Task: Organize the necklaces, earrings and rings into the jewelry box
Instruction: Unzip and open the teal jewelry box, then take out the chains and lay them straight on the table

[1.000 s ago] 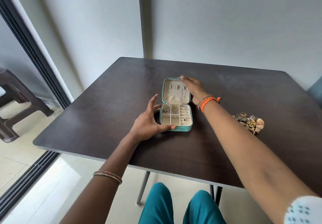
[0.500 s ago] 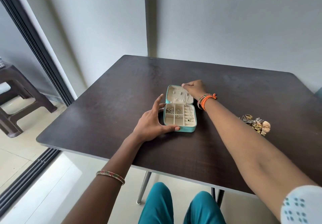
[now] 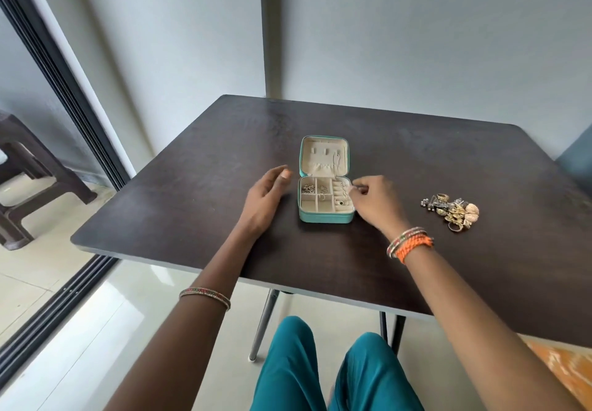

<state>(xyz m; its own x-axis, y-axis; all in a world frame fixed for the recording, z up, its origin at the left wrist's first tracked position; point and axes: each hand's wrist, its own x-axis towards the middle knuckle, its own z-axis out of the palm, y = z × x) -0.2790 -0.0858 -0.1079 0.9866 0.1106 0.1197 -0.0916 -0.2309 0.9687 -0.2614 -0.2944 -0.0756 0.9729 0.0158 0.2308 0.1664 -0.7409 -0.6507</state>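
Note:
A small teal jewelry box [image 3: 326,217] lies open in the middle of the dark table [image 3: 192,186], its lid [image 3: 323,156] tipped back. The cream tray holds earrings and rings in several compartments. My left hand [image 3: 264,201] hovers open just left of the box, apart from it. My right hand [image 3: 373,202] is at the tray's right edge, thumb and fingers pinched on what looks like a thin silver necklace chain [image 3: 344,189] lying over the ring rolls. A loose pile of gold and silver jewelry [image 3: 453,211] sits on the table to the right.
The table stands against a grey wall corner. A dark plastic stool [image 3: 28,180] is beyond the sliding door track at the left. My knees in teal trousers [image 3: 320,372] are under the table's near edge.
My right hand came back from the lid's far edge to the tray's right side and pinched shut. My left hand let go of the box's front and opened beside it.

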